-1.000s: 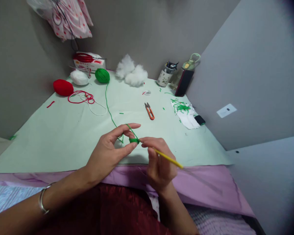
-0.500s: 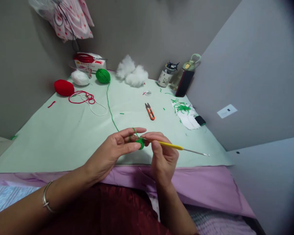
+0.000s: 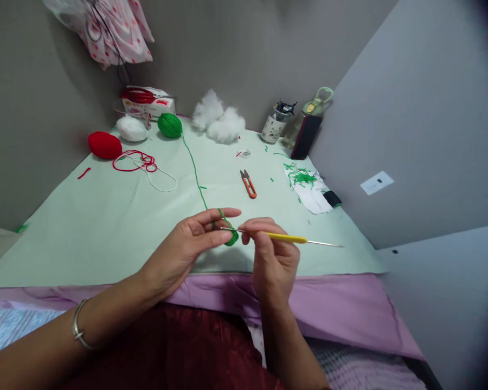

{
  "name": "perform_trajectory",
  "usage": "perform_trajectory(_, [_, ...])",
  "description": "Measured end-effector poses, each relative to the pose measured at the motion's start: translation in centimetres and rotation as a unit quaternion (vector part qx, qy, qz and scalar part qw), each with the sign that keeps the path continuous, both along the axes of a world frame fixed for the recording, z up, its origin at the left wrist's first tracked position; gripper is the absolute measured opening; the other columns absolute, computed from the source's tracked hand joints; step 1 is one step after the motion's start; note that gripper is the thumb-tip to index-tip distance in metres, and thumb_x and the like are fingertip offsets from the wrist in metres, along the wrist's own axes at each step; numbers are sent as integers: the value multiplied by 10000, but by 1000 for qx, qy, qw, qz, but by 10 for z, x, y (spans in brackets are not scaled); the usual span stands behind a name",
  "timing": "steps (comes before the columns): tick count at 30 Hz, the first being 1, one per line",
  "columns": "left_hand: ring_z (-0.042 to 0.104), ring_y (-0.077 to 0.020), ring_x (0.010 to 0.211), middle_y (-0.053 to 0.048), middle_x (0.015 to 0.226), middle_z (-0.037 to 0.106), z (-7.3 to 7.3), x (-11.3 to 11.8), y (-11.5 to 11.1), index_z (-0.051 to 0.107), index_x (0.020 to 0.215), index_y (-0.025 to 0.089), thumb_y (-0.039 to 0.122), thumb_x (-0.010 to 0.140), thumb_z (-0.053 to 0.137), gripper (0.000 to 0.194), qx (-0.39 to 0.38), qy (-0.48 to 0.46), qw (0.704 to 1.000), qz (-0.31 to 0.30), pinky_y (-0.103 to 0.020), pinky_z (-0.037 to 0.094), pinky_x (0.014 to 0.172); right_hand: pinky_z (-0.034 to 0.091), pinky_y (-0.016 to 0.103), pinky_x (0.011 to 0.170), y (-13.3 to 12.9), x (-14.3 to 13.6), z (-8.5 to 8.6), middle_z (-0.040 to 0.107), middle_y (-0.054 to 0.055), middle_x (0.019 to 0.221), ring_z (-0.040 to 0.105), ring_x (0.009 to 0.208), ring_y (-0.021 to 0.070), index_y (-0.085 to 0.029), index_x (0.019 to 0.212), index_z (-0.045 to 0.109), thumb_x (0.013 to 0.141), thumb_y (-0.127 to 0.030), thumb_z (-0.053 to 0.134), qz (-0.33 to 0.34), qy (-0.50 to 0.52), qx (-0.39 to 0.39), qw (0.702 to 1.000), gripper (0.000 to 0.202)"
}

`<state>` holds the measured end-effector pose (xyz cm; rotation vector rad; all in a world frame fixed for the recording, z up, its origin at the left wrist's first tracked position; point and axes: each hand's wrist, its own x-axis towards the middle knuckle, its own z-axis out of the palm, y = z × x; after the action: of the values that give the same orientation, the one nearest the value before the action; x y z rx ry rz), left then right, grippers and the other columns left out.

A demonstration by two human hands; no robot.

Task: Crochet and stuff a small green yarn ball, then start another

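A jar (image 3: 271, 130) holding slim dark items (image 3: 285, 107) stands beyond the crochet hook (image 3: 287, 238)

1. Our left forearm (image 3: 116, 306) slants up from the lower left, wrist (image 3: 150, 286) nearly straight.
2. Our left hand (image 3: 184, 239) stretches its index finger (image 3: 228, 212) rightward, apart from the thumb (image 3: 212, 240).
3. Our right forearm (image 3: 288, 335) rises steeply; our right hand (image 3: 275, 255) pinches, fingers (image 3: 262, 223) bent.
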<state>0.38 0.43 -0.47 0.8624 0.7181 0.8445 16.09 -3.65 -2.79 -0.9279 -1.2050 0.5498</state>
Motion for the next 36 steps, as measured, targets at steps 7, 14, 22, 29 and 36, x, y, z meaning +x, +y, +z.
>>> perform_trajectory(7, [591, -161, 912, 1, 942, 666, -5, -5, -3, 779, 1216, 317, 300, 855, 808, 363, 88, 57, 994, -27, -284, 455, 889, 555, 296, 688, 2, 4, -6, 742, 29, 889, 661, 726, 133, -218, 960, 746, 1020, -294, 582, 51, 77, -62, 994, 190])
perform_trajectory(14, [597, -175, 939, -2, 941, 666, 2, -8, -4, 774, 1219, 302, 305, 858, 797, 362, 118, 97, 988, -6, -309, 449, 939, 590, 319, 695, -5, 7, 3, 748, 37, 906, 693, 718, 144, -214, 989, 691, 1052, -269, 501, 13, -14, -48, 999, 208])
perform_trajectory(22, [622, -172, 919, 2, 910, 692, 2, 0, -8, 706, 1327, 274, 296, 807, 844, 538, 20, 25, 999, 15, -324, 449, 957, 614, 359, 774, -9, 1, -11, 765, 83, 1087, 727, 972, 221, -274, 1263, 693, 926, -76, 654, -148, -371, 182, 898, 393])
perform_trajectory(29, [626, -162, 904, -15, 906, 718, 7, 3, 1, 759, 1237, 219, 267, 810, 839, 436, -42, -39, 998, -29, -307, 448, 943, 538, 327, 630, -3, 5, 5, 708, 27, 831, 648, 716, 167, -248, 979, 748, 1013, -172, 540, -48, -31, 42, 997, 224])
perform_trajectory(36, [609, -153, 912, 7, 905, 704, 10, 23, 10, 771, 1227, 278, 267, 813, 848, 421, 15, -2, 1000, 1, -283, 461, 909, 591, 325, 760, 5, 13, 1, 746, 48, 1002, 707, 926, 185, -265, 1140, 747, 972, -91, 602, -81, -180, 49, 979, 282])
